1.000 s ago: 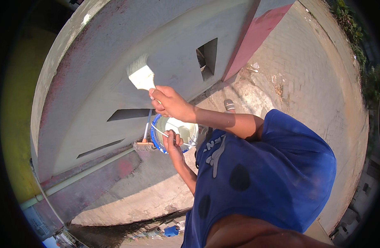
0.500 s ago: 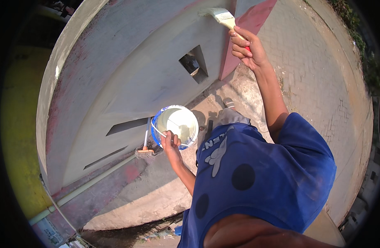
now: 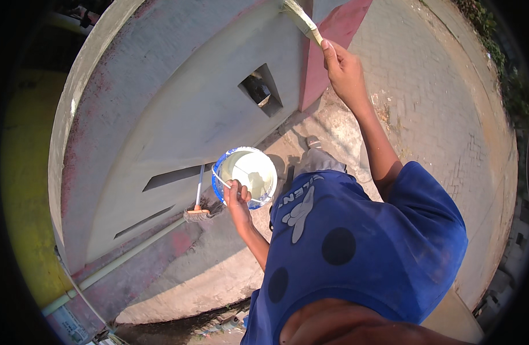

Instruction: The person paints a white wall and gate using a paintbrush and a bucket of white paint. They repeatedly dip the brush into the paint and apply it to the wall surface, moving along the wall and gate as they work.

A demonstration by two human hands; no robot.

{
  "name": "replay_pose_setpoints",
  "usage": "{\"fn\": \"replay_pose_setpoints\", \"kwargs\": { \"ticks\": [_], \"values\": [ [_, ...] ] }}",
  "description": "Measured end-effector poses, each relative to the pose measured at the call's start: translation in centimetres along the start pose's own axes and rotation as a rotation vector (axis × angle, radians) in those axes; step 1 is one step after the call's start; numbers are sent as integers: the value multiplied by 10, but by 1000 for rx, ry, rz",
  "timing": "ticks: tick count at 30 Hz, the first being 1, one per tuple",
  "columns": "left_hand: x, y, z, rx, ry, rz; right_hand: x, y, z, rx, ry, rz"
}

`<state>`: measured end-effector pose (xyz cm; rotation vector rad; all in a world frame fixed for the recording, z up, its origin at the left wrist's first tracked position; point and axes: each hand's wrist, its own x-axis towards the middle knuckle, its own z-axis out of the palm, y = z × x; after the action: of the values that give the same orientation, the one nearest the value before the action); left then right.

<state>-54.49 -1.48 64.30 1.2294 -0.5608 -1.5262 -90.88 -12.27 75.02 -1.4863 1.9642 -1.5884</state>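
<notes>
My right hand (image 3: 345,72), raised at the upper right, grips the handle of a wide paintbrush (image 3: 303,22). The brush's pale bristles touch or nearly touch the grey-white wall (image 3: 189,98), close to its pink edge (image 3: 330,46). Lower down, my left hand (image 3: 237,198) is closed round the wire handle of a blue-and-white paint bucket (image 3: 218,164). Whitish paint (image 3: 254,172) shows inside the bucket, which hangs in front of my body beside the wall.
A mop (image 3: 197,214) leans on the wall just left of the bucket. The wall has a square opening (image 3: 261,90) and slanted slots (image 3: 172,177). A pale pipe (image 3: 132,256) runs along its base. Brick paving (image 3: 431,115) stretches away on the right.
My right hand has turned, so the brush now shows its narrow edge and stands steeper against the wall. The left hand and bucket have barely moved; the view has shifted slightly.
</notes>
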Motion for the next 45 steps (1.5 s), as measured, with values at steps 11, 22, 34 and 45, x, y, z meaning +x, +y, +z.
{"fn": "replay_pose_setpoints", "kwargs": {
  "ticks": [11,22,34,45],
  "values": [
    [-12,-4,-9,243,211,-3,-44,177,101,-390,-172,540],
    [-25,-3,-11,387,224,194,-35,7,22,268,-212,364],
    [-28,-44,1,190,198,329,-219,8,199,-305,-1462,-329],
    [-37,-53,-15,278,71,408,-302,61,244,-226,-1551,-144]
  ]
}}
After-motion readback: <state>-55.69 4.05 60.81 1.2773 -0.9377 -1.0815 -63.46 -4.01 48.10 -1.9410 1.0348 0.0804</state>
